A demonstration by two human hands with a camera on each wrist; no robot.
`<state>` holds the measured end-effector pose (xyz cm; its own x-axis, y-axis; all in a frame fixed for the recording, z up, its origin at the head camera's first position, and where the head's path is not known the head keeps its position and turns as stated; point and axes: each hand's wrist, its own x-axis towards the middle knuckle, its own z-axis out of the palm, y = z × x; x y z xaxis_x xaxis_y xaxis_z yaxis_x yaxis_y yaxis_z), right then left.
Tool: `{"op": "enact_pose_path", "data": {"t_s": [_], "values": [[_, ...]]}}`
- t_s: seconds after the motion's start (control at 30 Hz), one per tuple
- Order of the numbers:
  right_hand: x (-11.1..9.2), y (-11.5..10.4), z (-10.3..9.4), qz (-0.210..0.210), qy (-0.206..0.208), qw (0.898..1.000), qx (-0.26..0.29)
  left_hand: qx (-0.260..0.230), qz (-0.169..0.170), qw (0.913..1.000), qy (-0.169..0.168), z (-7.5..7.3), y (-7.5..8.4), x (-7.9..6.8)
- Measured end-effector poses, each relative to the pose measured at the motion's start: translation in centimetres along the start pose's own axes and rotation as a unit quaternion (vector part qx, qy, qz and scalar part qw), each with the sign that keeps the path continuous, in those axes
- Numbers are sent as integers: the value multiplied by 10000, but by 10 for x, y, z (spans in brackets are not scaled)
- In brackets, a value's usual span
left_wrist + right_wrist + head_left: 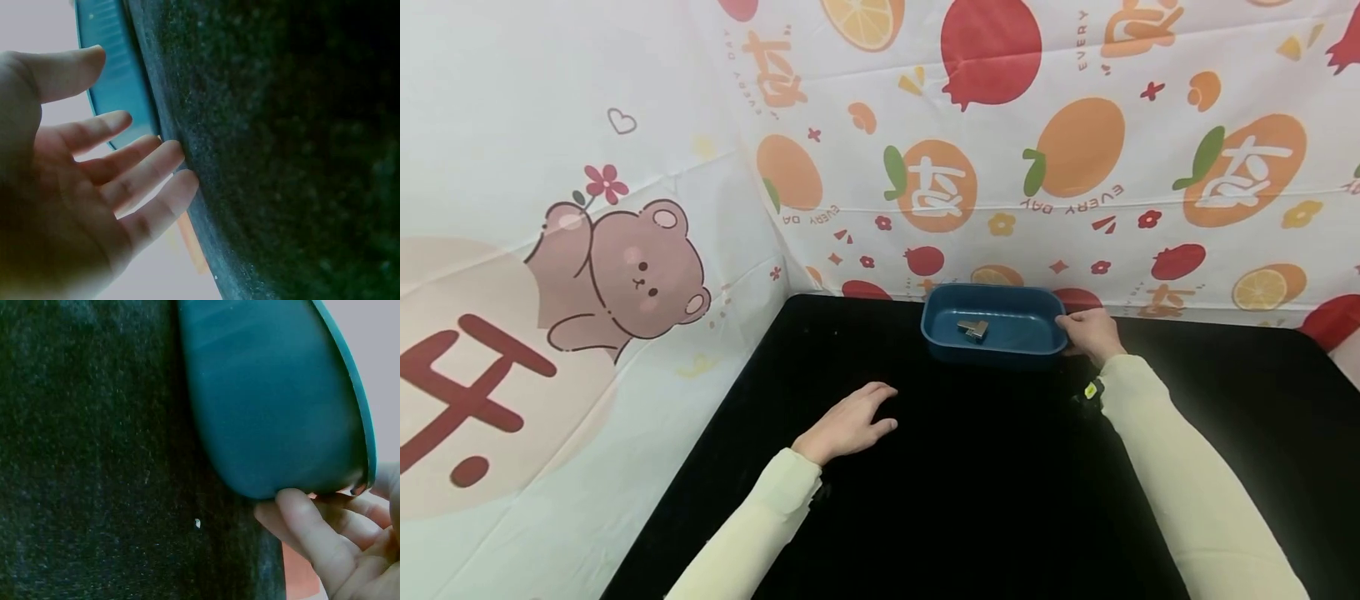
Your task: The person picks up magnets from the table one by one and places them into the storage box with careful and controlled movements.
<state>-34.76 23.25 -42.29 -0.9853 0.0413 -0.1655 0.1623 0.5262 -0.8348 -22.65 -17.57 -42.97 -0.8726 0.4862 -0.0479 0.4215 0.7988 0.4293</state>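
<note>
A blue plastic basin (pixel 1000 353) with rounded corners stands at the far side of the black table. Inside it, left of the middle, lie small shiny metal pieces (pixel 976 330), whose kind is too small to make out. My right hand (pixel 1092 333) grips the basin's right end, the thumb at the rim and the fingers against the outer wall. In the right wrist view the fingers (pixel 306 519) press the curved end from outside. My left hand (pixel 848 423) is held over the table, left of and nearer than the basin, its fingers spread and holding nothing.
The black tabletop (pixel 985 483) runs under both arms. Behind it hangs a white cloth (pixel 865 242) printed with fruit, close to the basin's back. Another cloth (pixel 730 208) with a bear print borders the table's left edge. A tiny white speck (pixel 197 523) lies near the basin.
</note>
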Motion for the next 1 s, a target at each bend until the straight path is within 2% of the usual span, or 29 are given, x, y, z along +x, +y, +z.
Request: {"op": "enact_pose_path", "data": {"t_s": [0.13,0.27,0.37,0.43,0.63,0.73,0.83,0.93,1.0], "values": [[-4,3,5,-16,28,10000,-83,-12,-26,10000,-13,-1,-1,-3],[-6,4,10,70,-21,9996,259,-46,-133,9999,41,-5,-2,-7],[-8,7,7,80,-31,9984,556,-41,-140,9999,64,-7,-2,-8],[-11,11,0,20,-103,9986,517,-58,-135,9999,77,-8,-3,-9],[-31,18,-26,-342,-656,9972,-128,-197,-162,9995,202,-10,-2,-10],[-50,25,-40,-598,-1023,9926,-281,-206,-105,9994,269,-10,-2,-10],[-73,35,-55,-811,-1311,9870,-445,3,-145,9991,393,-9,-2,-10],[-96,43,-73,-992,-1253,9834,-854,426,-284,9960,729,-11,-2,-8],[-109,44,-85,-1223,-930,9783,-1388,706,-482,9911,1017,-13,-2,-4]]}}
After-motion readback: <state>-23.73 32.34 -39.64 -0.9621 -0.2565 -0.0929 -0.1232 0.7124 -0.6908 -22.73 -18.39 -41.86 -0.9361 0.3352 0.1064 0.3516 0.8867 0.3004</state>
